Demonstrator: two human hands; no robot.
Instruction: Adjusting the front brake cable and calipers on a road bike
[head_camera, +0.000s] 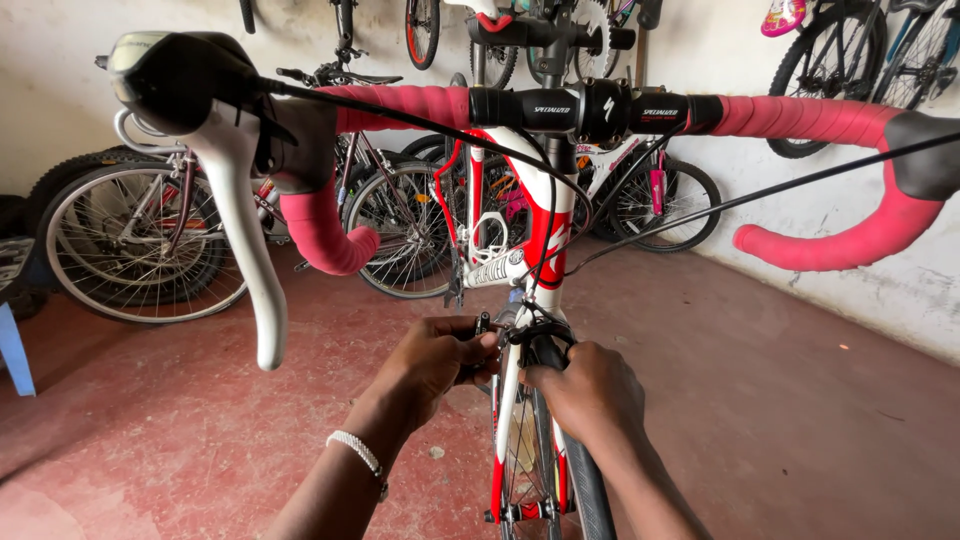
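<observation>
A red and white road bike stands in front of me, its drop handlebar (800, 118) wrapped in pink tape. Below it, my left hand (432, 362) grips the left side of the front brake caliper (524, 330) above the front wheel (585, 480). My right hand (590, 388) closes over the tire and the caliper's right arm. A beaded bracelet sits on my left wrist. Black brake cables (700, 208) run from the levers down toward the caliper. A silver brake lever (250, 250) hangs at the upper left.
Several other bicycles lean against or hang on the white wall (60, 110) behind, including one with a large spoked wheel (140, 245) at left. The floor (800, 400) is worn red concrete. A blue stool leg (14, 350) shows at the far left edge.
</observation>
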